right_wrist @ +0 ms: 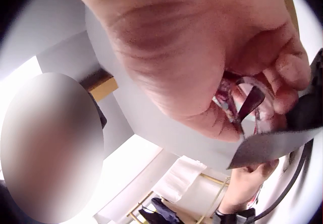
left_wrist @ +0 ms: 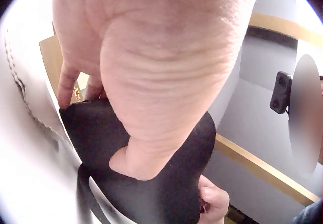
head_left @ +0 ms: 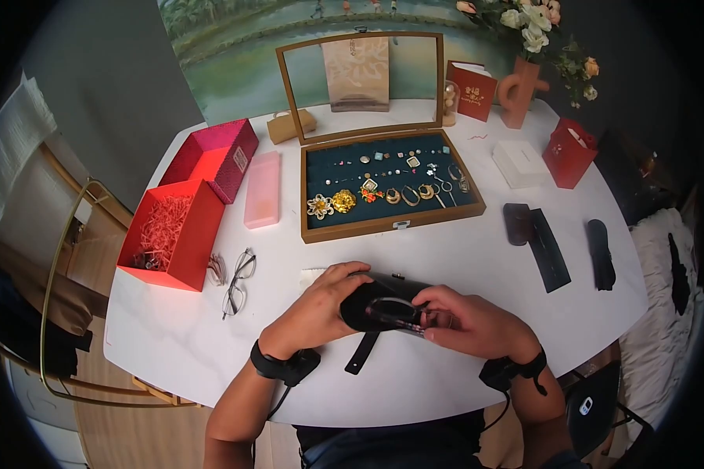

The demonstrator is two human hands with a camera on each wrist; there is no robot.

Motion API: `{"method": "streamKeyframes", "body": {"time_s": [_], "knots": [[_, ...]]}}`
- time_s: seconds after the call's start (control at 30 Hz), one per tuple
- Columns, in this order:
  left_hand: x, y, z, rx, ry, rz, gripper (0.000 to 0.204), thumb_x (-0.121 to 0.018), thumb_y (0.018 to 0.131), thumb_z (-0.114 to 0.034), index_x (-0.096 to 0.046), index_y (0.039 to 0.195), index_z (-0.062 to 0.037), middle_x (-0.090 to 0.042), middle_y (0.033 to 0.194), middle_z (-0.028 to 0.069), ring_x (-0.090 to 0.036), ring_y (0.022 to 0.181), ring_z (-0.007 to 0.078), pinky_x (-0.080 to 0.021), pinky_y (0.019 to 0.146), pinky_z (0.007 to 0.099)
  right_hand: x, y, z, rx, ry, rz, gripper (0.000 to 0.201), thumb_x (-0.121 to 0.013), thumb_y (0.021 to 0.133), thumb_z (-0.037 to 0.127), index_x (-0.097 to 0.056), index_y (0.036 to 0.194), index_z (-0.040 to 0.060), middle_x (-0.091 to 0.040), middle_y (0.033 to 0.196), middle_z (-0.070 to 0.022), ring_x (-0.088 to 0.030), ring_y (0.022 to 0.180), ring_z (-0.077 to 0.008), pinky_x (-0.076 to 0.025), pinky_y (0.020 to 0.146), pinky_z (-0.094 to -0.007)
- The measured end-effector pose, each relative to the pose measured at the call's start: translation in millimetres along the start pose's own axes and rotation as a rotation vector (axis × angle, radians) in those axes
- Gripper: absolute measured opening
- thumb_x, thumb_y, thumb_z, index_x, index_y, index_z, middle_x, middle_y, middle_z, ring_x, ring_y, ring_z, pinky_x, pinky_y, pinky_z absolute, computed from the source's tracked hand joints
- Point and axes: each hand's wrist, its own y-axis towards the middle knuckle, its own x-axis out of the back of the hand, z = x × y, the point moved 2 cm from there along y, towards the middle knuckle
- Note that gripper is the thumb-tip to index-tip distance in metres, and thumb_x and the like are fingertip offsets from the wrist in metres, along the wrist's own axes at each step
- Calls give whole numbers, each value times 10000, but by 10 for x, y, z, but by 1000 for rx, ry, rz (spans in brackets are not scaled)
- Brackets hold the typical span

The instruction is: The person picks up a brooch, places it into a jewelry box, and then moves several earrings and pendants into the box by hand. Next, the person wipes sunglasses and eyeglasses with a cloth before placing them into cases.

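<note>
While gripping case [head_left: 397, 290] between thumb and fingers of left hand [head_left: 311, 311], pinching glasses [right_wrist: 228, 103] at its mouth with right hand [head_left: 481, 324]. Likely mid-transfer; in or out, can't tell. Next: hold mouth wide, slide straight, spare lenses.

I count two hands [head_left: 313, 313] [head_left: 485, 324] and two pairs of glasses [head_left: 239, 289] [head_left: 395, 310] — one black case [head_left: 353, 306] too. There are two open red boxes [head_left: 233, 148] [head_left: 195, 246], one long pink box [head_left: 263, 190], one wooden case [head_left: 391, 229] with two big gold flowers [head_left: 319, 206] [head_left: 343, 201], one vase [head_left: 522, 94], one red card [head_left: 472, 90] — and one red bag [head_left: 567, 155].
</note>
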Motion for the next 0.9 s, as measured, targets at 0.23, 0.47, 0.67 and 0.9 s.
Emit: {"method": "streamKeyframes", "body": {"time_s": [0.23,0.47,0.67,0.9], "knots": [[-63,12,-94,-5,65,-9,605,-827,687,-127,-581,1224,5,-499,1366,172,-497,1247,357,-422,1053,405,-105,39,70,48,-380,-177,390,-637,933,202,-491,1266,60,-567,1081,-144,-651,910,-288,-517,806,-380],[-101,21,-119,-19,72,1,654,-841,692,-210,-576,1243,21,-508,1340,195,-495,1242,372,-414,1065,427,-217,120,-106,163,29,-145,373,-601,957,156,-481,1295,51,-499,1181,-162,-642,1000,-302,-524,827,-361],[-102,13,-82,-4,86,-15,657,-847,686,-177,-564,1251,2,-493,1358,177,-482,1249,364,-422,1055,420,-187,149,-126,141,-300,-201,325,-681,877,122,-597,1182,47,-569,1159,-123,-632,1031,-309,-526,862,-381],[-102,13,-75,13,101,-23,593,-756,718,-135,-557,1259,5,-490,1359,176,-465,1270,361,-411,1071,414,-211,129,-47,250,-551,-335,356,-728,783,50,-638,1127,29,-554,1153,-108,-591,1055,-296,-517,895,-379]]}}
